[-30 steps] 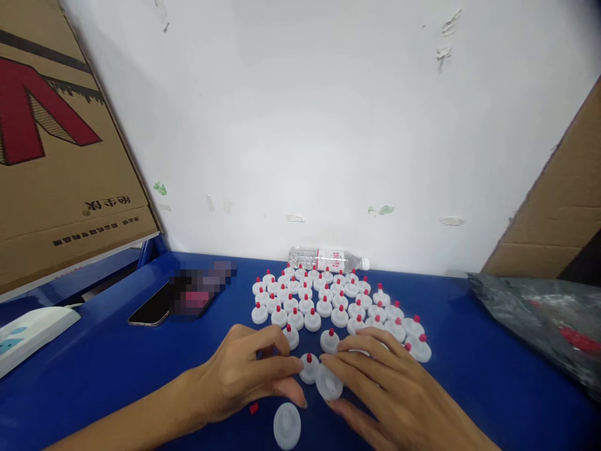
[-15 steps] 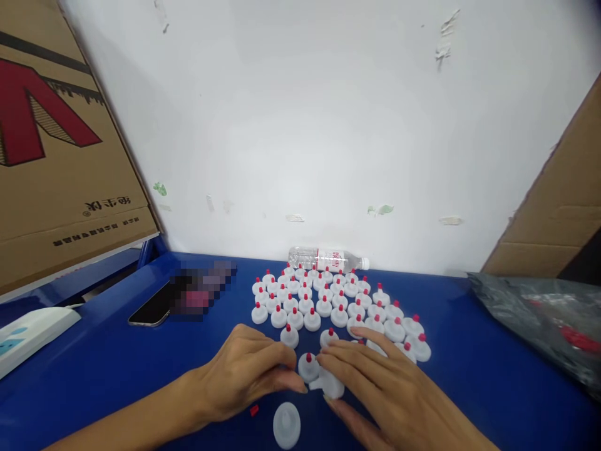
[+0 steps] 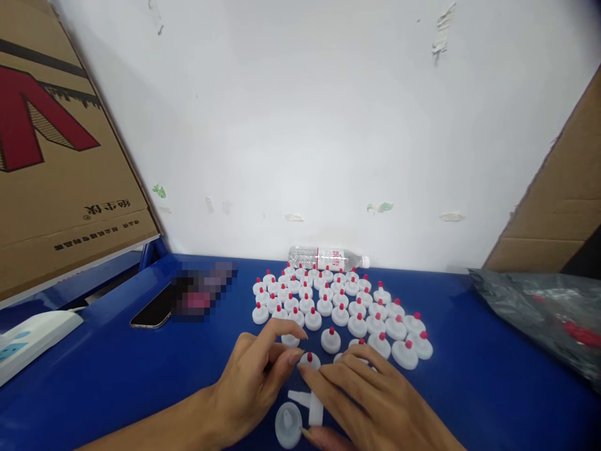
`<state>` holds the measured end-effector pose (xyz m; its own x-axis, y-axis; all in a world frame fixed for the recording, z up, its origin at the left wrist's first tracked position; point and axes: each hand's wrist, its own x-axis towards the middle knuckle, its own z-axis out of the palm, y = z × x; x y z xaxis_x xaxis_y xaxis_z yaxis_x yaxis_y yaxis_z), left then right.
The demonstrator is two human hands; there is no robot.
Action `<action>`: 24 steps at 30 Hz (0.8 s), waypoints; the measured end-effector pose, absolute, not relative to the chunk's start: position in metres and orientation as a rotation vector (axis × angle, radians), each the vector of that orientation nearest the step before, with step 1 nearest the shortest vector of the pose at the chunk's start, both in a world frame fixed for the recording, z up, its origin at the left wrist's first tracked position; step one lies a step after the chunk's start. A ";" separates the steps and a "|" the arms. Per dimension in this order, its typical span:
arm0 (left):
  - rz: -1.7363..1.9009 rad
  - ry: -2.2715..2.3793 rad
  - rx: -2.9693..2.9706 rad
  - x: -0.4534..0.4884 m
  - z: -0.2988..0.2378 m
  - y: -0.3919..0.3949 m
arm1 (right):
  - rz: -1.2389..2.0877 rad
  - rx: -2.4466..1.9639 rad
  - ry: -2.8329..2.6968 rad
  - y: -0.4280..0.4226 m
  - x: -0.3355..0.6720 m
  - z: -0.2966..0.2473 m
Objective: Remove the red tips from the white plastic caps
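Observation:
My right hand (image 3: 370, 394) pinches a translucent white spout cap (image 3: 316, 408) between thumb and fingers; it is turned on its side, its bare spout pointing left. Facing it, my left hand (image 3: 258, 376) has thumb and index finger apart with nothing between them. Just beyond the fingertips is a spout cap with a red tip (image 3: 310, 359), partly covered by my right fingers. Below, near my right thumb, lies another white cap (image 3: 288, 425) without a red tip. Many upright red-tipped spout caps (image 3: 340, 315) stand grouped ahead of both hands.
A clear plastic bottle (image 3: 328, 257) lies against the wall behind the caps. To the left are a phone (image 3: 153, 310), a white power strip (image 3: 40, 341) and a printed carton (image 3: 70, 188). A grey plastic bag (image 3: 530, 319) rests at the right by cardboard (image 3: 558, 200).
My right hand has turned the held cap and brought it lower, spout to the left. My left thumb and index finger have spread and shifted up. The small red piece at lower left is no longer visible.

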<state>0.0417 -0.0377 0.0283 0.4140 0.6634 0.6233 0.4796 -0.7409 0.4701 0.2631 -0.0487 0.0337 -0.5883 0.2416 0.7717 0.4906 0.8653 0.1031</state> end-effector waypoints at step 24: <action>1.158 0.871 2.638 0.037 0.039 -0.046 | -0.378 -0.591 -2.099 -0.051 0.282 0.053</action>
<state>0.0368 -0.0457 0.0391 0.5384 0.5556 0.6336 0.4545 -0.8246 0.3369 0.2820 -0.0510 0.0529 -0.4850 0.2682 0.8324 0.5417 0.8394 0.0452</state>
